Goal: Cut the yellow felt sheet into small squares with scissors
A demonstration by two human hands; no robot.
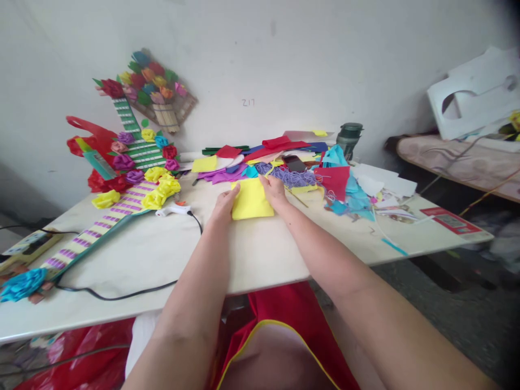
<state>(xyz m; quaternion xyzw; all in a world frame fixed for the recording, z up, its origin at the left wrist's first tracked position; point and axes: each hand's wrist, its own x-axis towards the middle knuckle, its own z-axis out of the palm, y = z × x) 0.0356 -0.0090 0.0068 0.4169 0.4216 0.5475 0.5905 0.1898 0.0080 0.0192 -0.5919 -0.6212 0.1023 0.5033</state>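
Note:
A square of yellow felt or craft paper (253,200) is held up just above the white table, its flat face toward me. My left hand (226,205) grips its left edge, thumb along the upper corner. On the opposite side my right hand (273,191) pinches the upper right edge. Whether the yellow piece is one layer or a stack, I cannot tell. Right behind it lie a tangle of purple yarn (290,177) and a dark phone (294,163).
A flower-decorated craft guitar (138,151) leans at the left, with a white glue gun (173,210) and its black cord beside it. Coloured sheets (227,162) pile along the back. A dark green bottle (349,140) and blue scraps (355,200) are at the right.

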